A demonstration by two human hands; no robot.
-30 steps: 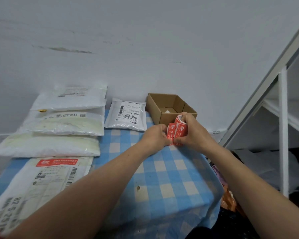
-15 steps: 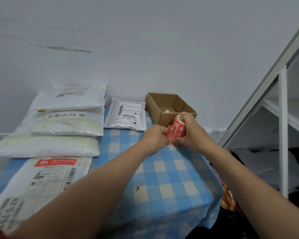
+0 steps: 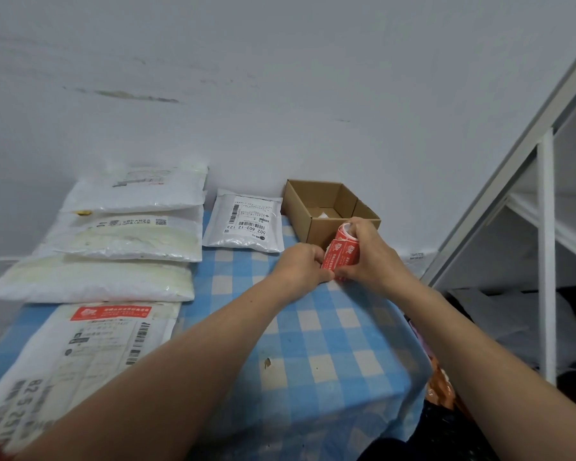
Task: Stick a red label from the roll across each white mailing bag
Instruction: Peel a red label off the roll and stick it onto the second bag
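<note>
Soft, even, cool light fills the room, perhaps from overhead, and leaves only faint shadows under the mailing bags (image 3: 120, 281) on the tabletop (image 3: 330, 331). Wide-angle distortion bends the shelf frame (image 3: 546, 247) at right. The forearms blur near the lower edge.

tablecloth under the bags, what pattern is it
The tablecloth is a blue, white and cream check, seen best in the head view, the only one.

it was a makeshift parcel-packing corner (a plain room, it seemed): shipping-labelled mailing bags (image 3: 127, 237) lay on a blue checked tablecloth (image 3: 330, 327) against a scuffed white wall (image 3: 280, 78), beside white shelving (image 3: 546, 227).
</note>
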